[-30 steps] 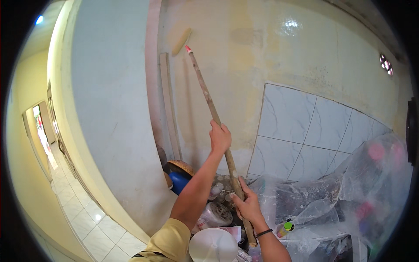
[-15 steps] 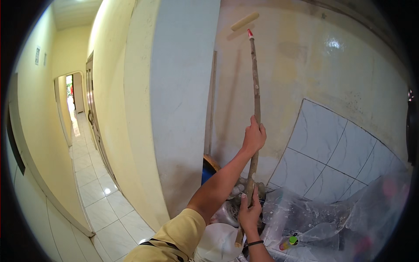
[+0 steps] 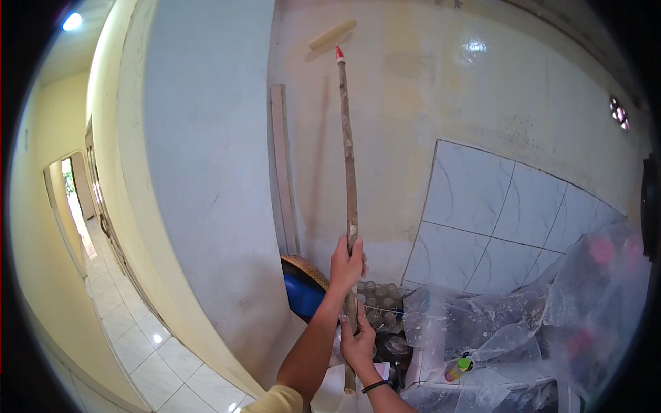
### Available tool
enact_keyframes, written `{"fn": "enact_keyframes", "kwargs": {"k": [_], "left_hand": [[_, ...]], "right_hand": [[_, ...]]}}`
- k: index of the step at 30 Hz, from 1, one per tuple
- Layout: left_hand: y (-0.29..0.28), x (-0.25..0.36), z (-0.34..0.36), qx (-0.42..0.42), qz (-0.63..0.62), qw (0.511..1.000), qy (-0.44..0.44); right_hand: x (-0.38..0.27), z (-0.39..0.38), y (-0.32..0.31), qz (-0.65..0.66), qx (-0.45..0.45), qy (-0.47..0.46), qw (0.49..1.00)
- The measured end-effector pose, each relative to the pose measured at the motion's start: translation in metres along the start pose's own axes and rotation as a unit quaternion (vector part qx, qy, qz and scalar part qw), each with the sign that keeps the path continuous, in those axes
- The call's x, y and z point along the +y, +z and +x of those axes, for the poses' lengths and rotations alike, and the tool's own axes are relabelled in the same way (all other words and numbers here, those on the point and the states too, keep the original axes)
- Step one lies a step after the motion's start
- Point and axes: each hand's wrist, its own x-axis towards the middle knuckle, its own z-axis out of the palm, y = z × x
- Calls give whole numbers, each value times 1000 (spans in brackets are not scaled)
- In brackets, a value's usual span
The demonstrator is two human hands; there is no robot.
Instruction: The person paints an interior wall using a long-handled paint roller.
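Both hands hold the wooden pole (image 3: 348,158) of a paint roller. Its pale yellow roller sleeve (image 3: 332,34) lies slantwise against the upper wall, and a red-and-white handle (image 3: 340,55) joins it to the pole. My left hand (image 3: 348,265) is wrapped round the pole's lower part. Just below it, my right hand (image 3: 358,341), with a black band at the wrist, grips the pole near its bottom end.
Left stands a pale wall corner (image 3: 206,172), with a tiled corridor beyond. A wooden strip (image 3: 284,165) leans there. Below are a blue round object (image 3: 303,292), several glass jars (image 3: 379,296), clear plastic sheeting (image 3: 475,316) and a green-capped bottle (image 3: 458,368). White tiles (image 3: 468,186) cover part of the wall.
My left hand has moved down the pole, closer to my right hand. The view has shifted to the right, so the roller and pole appear further left.
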Motion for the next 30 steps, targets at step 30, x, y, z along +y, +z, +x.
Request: {"fn": "enact_keyframes", "kwargs": {"k": [30], "left_hand": [[15, 56, 197, 60, 220, 971, 75]], "right_hand": [[-55, 205, 24, -111, 8, -42, 993]]}}
